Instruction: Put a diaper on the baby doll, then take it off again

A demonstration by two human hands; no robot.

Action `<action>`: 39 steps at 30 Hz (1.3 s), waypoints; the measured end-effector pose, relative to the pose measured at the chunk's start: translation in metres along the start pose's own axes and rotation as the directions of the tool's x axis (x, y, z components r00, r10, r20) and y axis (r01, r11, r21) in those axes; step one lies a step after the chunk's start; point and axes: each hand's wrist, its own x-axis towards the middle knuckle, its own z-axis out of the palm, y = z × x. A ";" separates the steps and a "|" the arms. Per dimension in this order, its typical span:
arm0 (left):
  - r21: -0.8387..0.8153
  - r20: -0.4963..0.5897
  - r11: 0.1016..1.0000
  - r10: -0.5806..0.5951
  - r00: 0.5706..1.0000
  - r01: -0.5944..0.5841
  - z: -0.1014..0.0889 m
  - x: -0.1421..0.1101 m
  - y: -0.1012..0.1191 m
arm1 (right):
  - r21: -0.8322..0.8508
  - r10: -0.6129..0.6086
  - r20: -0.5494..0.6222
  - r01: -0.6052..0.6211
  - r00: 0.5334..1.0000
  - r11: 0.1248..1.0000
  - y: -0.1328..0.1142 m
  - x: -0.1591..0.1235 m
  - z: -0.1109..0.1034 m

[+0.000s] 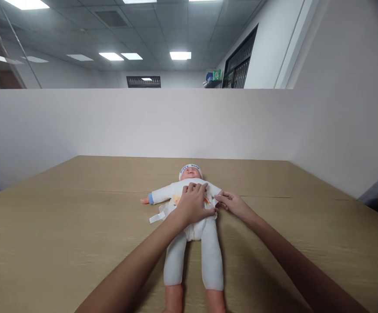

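A baby doll point(212, 261) in white clothes and a printed headband lies on its back, its head away from me. A white diaper point(194, 232) is around its hips. On the left, one diaper tab point(156, 218) sticks out loose over the table. My left hand point(193, 204) rests spread on the doll's belly, thumb toward the right side of the diaper. Beside the doll's right-hand side in view, my right hand point(232, 204) pinches a small white piece at the diaper's edge, seemingly the other tab. The fingers partly cover it.
The doll lies on a wide wood-coloured table point(78, 243) with seams across it. Behind the table stands a low white partition point(175, 124), and a white wall point(345, 113) closes the right side. The doll's outstretched arm point(161, 194) reaches left.
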 end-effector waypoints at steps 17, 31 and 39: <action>-0.487 -0.018 0.870 0.079 0.997 -0.078 -0.009 -0.007 -0.028 | -0.315 -0.582 0.027 0.560 0.813 0.767 -0.010 -0.046 0.043; -0.153 -0.045 0.964 -0.228 0.973 0.219 -0.007 -0.128 -0.139 | -0.531 -0.628 0.136 0.592 0.767 0.607 -0.019 -0.047 0.035; -0.286 0.065 0.864 -0.415 0.907 0.416 -0.008 -0.127 -0.136 | -0.612 -0.495 0.067 0.427 0.867 0.665 -0.098 -0.032 0.082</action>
